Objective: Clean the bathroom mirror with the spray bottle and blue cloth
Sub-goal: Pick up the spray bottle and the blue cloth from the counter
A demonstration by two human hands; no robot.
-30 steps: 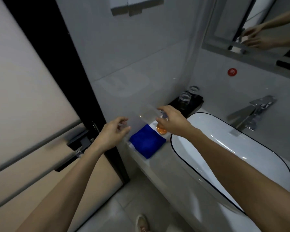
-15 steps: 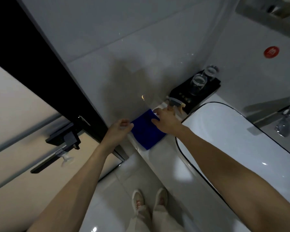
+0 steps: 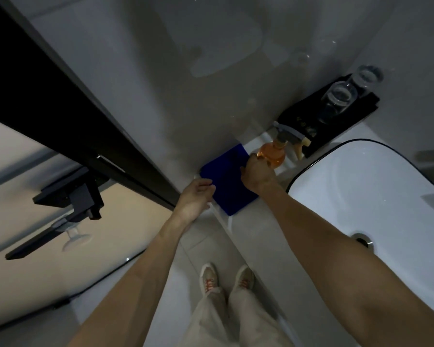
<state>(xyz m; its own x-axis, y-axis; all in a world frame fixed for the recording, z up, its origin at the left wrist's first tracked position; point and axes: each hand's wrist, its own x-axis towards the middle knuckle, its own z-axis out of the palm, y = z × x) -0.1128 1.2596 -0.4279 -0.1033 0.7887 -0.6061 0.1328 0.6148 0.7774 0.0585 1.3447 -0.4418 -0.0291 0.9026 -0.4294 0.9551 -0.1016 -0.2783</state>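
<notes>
The blue cloth (image 3: pixel 229 180) lay flat at the bench's (image 3: pixel 246 231) left end, against the wall, the spray bottle (image 3: pixel 273 152) just behind it. The right hand (image 3: pixel 257 175) rested on the cloth's far edge, touching the bottle; its fingers were hidden, so its grip was unclear. The left hand (image 3: pixel 194 199), loosely curled, met the near corner. A careless tug could topple the bottle.

arms: both extended forward | left hand (image 3: pixel 194 196): fingers curled | right hand (image 3: pixel 257 175): fingers bent down

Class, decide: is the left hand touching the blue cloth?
Touching. The head view shows the left hand's fingertips overlapping the blue cloth's near-left edge.
</notes>
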